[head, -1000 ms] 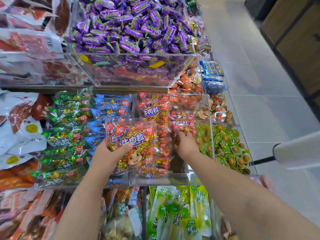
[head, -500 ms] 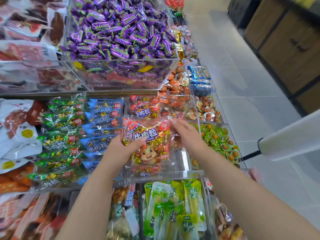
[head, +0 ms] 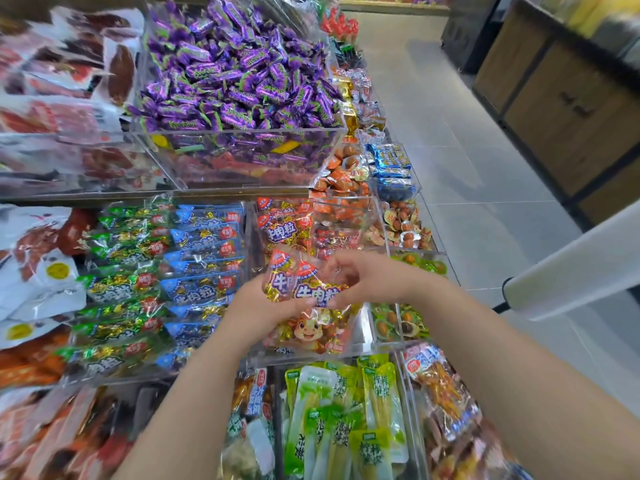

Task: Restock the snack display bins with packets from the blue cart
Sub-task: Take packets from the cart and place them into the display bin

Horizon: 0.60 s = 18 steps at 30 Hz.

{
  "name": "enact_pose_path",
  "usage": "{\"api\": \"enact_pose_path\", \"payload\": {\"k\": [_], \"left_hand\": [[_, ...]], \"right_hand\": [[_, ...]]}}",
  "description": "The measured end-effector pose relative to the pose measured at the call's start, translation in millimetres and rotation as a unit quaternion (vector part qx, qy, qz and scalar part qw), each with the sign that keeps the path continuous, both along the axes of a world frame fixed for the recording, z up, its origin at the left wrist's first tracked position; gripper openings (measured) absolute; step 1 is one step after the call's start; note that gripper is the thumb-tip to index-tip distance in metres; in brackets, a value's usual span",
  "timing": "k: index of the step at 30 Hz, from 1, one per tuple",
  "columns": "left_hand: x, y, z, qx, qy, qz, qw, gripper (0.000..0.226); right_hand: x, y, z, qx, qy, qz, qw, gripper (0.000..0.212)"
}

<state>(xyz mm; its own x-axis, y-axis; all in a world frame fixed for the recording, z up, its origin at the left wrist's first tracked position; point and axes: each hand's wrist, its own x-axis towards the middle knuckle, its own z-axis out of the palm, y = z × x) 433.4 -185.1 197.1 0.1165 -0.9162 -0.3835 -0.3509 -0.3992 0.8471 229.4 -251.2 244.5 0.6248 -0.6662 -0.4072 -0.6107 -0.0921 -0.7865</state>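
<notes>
Both hands hold red beef-snack packets (head: 304, 289) with a cartoon cow, above a clear acrylic bin (head: 308, 356) in the middle row. My left hand (head: 256, 306) grips their left edge from below. My right hand (head: 367, 278) pinches their upper right corner. More of the same red packets (head: 285, 226) stand at the back of that bin. The blue cart is out of view.
Green packets (head: 117, 289) and blue packets (head: 204, 268) fill the bin to the left. Purple candies (head: 239, 77) heap in the upper bin. Green pickle packs (head: 343, 417) lie below. A white roll (head: 571, 268) juts in at the right over the grey tiled aisle.
Both hands have drawn closer together on the red packets, which now tilt and bunch up. The camera has swung slightly left and down.
</notes>
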Motion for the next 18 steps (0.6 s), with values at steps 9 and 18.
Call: {"api": "enact_pose_path", "payload": {"k": [9,18], "left_hand": [[24,0,-15,0.044,0.16,0.243,0.956,0.029],[29,-1,-32,0.088,0.179,0.26,0.945,0.081]], "right_hand": [[-23,-40,-11,-0.23,0.262,-0.171,0.921,0.023],[31,-40,-82,-0.267,0.452,-0.01,0.851,0.035]]}}
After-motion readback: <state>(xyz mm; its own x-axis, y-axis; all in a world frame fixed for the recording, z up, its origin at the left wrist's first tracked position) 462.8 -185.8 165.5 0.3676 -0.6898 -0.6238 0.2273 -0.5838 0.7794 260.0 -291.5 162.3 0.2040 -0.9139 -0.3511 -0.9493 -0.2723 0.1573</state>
